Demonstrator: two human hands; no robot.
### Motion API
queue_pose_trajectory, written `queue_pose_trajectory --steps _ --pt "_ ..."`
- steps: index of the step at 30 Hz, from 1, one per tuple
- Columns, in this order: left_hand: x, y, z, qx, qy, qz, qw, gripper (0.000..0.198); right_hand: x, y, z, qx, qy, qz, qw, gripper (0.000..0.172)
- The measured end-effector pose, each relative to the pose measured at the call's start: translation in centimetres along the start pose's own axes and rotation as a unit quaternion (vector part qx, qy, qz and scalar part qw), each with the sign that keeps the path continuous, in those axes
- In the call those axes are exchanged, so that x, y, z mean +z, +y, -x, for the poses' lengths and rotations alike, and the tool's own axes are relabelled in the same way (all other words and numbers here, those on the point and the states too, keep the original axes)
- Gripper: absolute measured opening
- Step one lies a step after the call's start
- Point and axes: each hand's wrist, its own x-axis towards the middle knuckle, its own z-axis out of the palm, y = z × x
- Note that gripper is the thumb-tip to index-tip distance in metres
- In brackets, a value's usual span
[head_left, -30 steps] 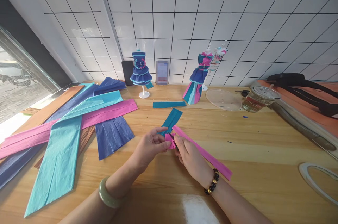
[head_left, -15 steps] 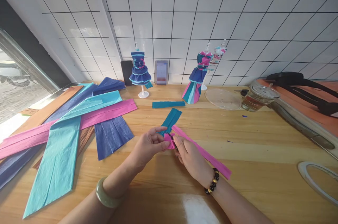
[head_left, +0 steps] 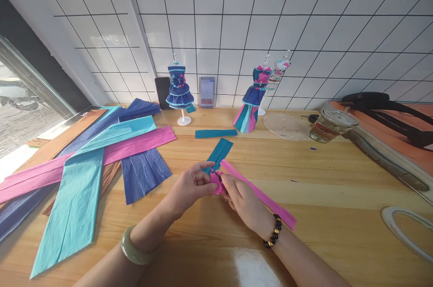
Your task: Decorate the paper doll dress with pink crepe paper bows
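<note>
My left hand [head_left: 192, 186] pinches a small crumpled piece of pink crepe paper [head_left: 215, 187] between thumb and fingers, its index finger stretched out above. Against this piece, my right hand [head_left: 241, 196] is closed round a small dark tool [head_left: 218, 176] with a thin tip. Fingers hide most of the tool, so its kind is not clear. A long pink crepe strip [head_left: 267, 197] lies on the table behind and beside my right hand. Just beyond my left fingertips is a folded teal strip [head_left: 220, 152], with another teal strip [head_left: 215, 133] farther back.
Crepe paper lengths in turquoise [head_left: 76, 201], pink, blue and brown overlap at left. Small mannequins in paper dresses, one blue [head_left: 179, 88] and one multicoloured [head_left: 256, 97], stand near the tiled wall. A phone [head_left: 206, 92], a clear lid [head_left: 286, 126] and a drink cup [head_left: 329, 125] are also there.
The dark tip has shifted up and left along the pink piece, which has tilted and crumpled slightly. Both hands stay almost in place.
</note>
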Motion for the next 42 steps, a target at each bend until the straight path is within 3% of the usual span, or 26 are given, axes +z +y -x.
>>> queue_pose_trajectory --steps 42 --pt "-0.46 0.47 0.08 0.02 -0.009 -0.049 0.999 0.056 -0.24 0.06 0.0 0.002 -0.014 0.026 1.0 0.047"
